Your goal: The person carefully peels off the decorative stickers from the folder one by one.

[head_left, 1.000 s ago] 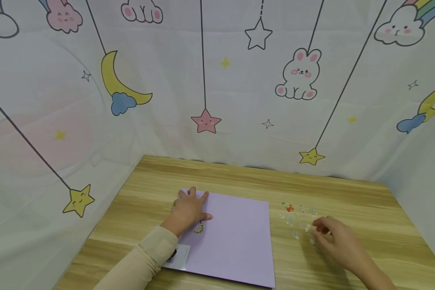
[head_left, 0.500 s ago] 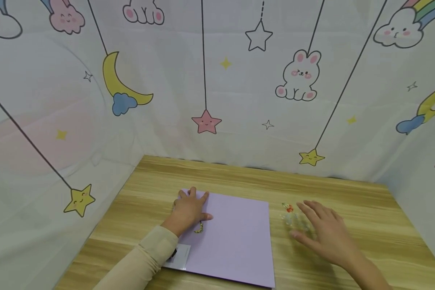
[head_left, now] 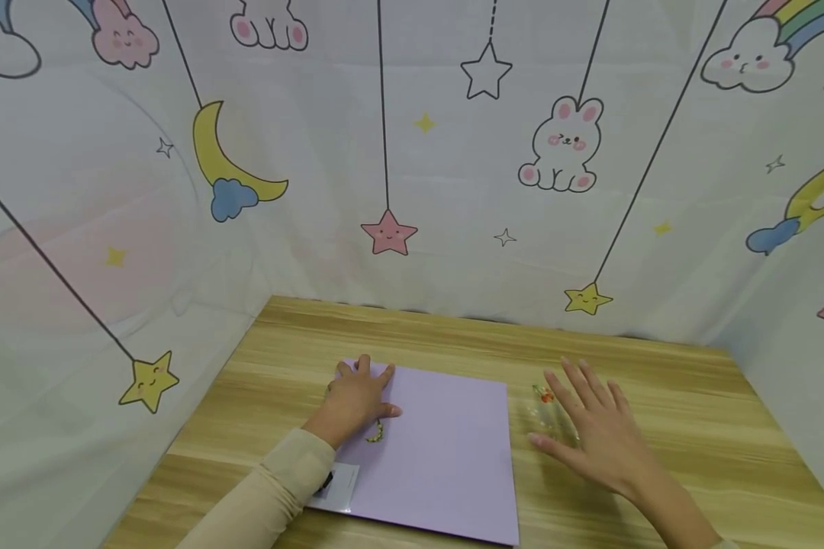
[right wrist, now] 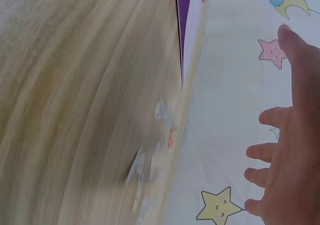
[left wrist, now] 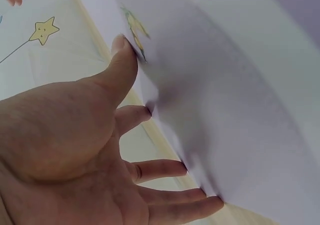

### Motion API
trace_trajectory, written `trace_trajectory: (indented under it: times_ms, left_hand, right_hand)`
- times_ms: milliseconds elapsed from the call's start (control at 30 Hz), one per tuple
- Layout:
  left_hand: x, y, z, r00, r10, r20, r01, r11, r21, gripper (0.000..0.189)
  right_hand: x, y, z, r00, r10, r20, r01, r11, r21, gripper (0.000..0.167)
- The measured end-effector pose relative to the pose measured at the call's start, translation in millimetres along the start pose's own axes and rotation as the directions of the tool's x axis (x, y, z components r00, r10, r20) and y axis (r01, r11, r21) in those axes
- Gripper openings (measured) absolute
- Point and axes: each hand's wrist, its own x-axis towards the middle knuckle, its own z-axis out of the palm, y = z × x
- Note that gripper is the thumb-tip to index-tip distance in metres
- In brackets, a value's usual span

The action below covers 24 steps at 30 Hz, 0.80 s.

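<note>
My left hand [head_left: 354,399] rests on the upper left of a flat lilac board or folder [head_left: 446,457], fingers spread and fingertips pressing its surface. By the left thumb lies a small yellow-green curved sticker [head_left: 375,433], seen also in the left wrist view as a yellow-green shape [left wrist: 135,30]. My right hand [head_left: 604,442] hovers over the table right of the board, fingers spread and holding nothing. Beneath and beside it lie several small clear stickers [head_left: 541,415], one of them a red-orange flower piece [head_left: 544,393]. The right wrist view shows these stickers [right wrist: 137,167] curling up from the wood.
A clear packet [head_left: 336,486] with a dark mark lies on the board's lower left corner, partly under the left sleeve [head_left: 295,469]. The wood-grain table [head_left: 453,324] is bordered by a white printed curtain [head_left: 302,252] at the back and both sides.
My right hand has gone from a near-pinch at the stickers to spread fingers, shifting a little left and away from me. The left hand stays on the board.
</note>
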Motion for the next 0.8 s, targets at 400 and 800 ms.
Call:
trace_trajectory:
  times_ms: [400, 800]
  left_hand:
    - [7.3, -16.9, -7.8, 0.998, -0.021, -0.061, 0.01, 0.985, -0.175, 0.078]
    - [11.5, -40.8, -9.4, 0.995, 0.093, -0.045, -0.099, 0.982, -0.16, 0.065]
  right_hand:
    - [22.5, -13, -1, 0.999, -0.038, 0.004, 0.038, 0.999, 0.017, 0.1]
    - [64.0, -71, -6, 0.988, -0.152, 0.033, 0.148, 0.983, 0.105, 0.093]
